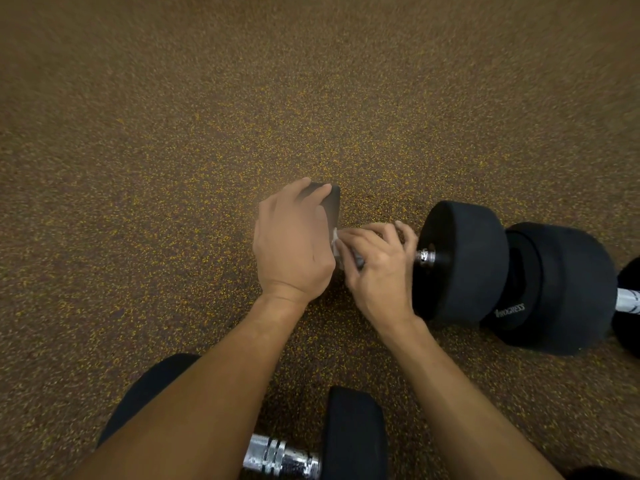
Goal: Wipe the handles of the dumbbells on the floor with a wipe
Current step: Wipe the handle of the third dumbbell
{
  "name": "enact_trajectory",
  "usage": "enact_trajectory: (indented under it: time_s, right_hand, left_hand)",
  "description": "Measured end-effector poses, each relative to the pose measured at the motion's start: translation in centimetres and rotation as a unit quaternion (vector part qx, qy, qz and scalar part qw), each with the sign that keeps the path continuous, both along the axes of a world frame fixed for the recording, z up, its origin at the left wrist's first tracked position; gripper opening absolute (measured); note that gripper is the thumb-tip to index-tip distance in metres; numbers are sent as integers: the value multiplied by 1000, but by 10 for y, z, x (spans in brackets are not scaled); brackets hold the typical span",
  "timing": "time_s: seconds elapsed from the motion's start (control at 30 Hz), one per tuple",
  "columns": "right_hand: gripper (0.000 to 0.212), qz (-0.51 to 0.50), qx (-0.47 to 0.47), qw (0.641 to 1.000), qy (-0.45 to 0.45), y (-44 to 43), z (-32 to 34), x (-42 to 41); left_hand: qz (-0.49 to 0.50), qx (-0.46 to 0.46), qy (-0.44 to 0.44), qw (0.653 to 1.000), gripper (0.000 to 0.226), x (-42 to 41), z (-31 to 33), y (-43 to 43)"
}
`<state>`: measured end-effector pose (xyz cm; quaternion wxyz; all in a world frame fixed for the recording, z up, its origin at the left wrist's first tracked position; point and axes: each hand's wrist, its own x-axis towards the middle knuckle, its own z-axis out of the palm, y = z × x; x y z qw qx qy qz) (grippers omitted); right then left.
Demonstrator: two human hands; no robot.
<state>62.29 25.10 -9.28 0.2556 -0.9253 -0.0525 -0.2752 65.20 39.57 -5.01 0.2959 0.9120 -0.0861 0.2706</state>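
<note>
Although the nearest dumbbell lies untouched at my feed's bottom edge, I watch the right hand curl tight around the wipe on the next dumbbell. The left hand lies flat-fingered on its blurred left head. If that hand slips, the bar could roll and pinch fingers. Most of the handle is hidden, and a third dumbbell is cut off at the right.

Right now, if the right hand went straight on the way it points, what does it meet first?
Probably the left hand, resting over the dumbbell head. The right hand, holding the wipe round the handle, sits almost against it; depth unclear.
</note>
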Motion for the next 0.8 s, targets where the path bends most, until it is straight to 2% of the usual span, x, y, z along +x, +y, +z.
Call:
enact_trajectory:
  time_s: [0.27,0.47,0.7,0.8]
  right_hand:
    - [25,-8,-44,999,-6,-16,-13,-16]
    - [21,22,-59,996,-66,-8,-15,2]
    - [18,-22,-73,992,-100,-10,-17,-5]
    - [17,-10,-86,990,-113,-5,-17,-2]
  left_hand:
    - [-1,2,-2,1000,40,-1,0,0]
    - [1,4,0,1000,41,0,0,-1]
    - [3,3,-10,1000,39,1,-1,0]
    - [2,2,-8,1000,39,1,-2,0]
